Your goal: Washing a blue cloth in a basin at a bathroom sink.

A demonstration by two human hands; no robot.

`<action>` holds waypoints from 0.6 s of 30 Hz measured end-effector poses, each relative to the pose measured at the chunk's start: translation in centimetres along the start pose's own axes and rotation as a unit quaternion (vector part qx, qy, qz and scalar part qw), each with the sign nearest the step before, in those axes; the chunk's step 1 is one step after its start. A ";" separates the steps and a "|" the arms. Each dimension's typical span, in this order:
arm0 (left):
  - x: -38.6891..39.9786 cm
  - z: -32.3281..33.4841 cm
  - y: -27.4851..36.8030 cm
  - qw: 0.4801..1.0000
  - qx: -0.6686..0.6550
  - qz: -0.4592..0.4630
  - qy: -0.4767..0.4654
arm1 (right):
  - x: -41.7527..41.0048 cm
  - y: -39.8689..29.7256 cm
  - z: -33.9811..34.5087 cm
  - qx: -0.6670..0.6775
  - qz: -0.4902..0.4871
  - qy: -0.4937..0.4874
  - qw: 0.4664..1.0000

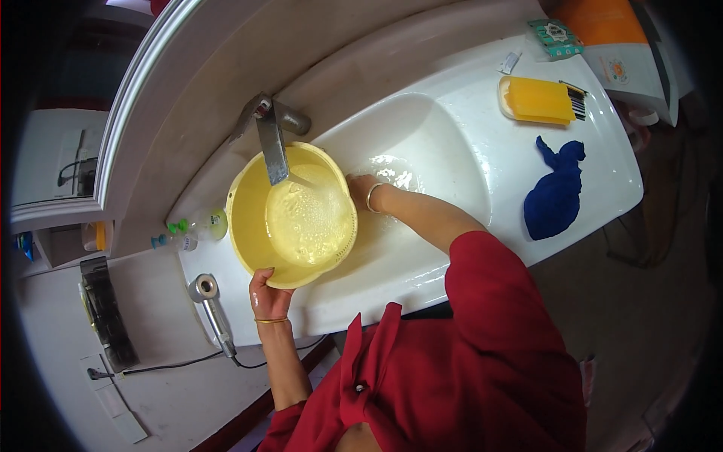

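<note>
A yellow plastic basin [248, 231] sits in the left part of the white washbasin [446, 130], beneath a metal tap [277, 152]. Water runs from the spout into it, and bubbly water [308, 220] covers its bottom. My left hand [272, 296] grips the near rim, thumb on top and fingers below. Down in the bowl, my right hand [364, 189] is against or just beside the basin's right side, close to some shallow water [398, 175]. Its fingers are mostly hidden, so whether they hold the basin is unclear.
On the right ledge lie a blue cloth [553, 198], a yellow holder with a comb [536, 101], a small tube [509, 62] and a green packet [556, 38]. At left are pump bottles [197, 229] and a corded hair dryer [212, 305]. A mirror [62, 141] hangs above.
</note>
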State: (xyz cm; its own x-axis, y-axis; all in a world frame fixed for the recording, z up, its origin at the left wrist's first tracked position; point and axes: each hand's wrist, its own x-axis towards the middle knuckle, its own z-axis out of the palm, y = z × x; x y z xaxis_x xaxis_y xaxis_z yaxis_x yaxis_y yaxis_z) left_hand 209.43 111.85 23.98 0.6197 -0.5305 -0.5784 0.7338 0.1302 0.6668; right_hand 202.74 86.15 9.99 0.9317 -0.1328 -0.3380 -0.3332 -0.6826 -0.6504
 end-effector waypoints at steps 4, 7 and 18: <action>0.5 0.7 -0.5 1.000 -0.001 -0.012 0.000 | 4.3 3.5 5.1 0.027 -0.018 0.095 0.995; 0.7 0.2 -0.6 1.000 -0.005 -0.012 0.004 | 4.5 4.2 5.7 0.092 0.007 0.105 0.990; 0.6 0.3 -1.5 1.000 -0.005 -0.022 -0.005 | 1.6 3.0 3.2 0.144 0.026 0.110 0.983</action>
State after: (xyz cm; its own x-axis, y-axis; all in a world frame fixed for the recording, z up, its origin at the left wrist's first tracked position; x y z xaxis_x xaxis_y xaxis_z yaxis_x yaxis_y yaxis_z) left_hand 208.60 111.06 22.76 0.5835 -0.5440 -0.6030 0.7633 0.1138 0.6360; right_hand 202.77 86.22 5.31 0.9102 -0.3366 -0.2413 -0.3793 -0.4438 -0.8119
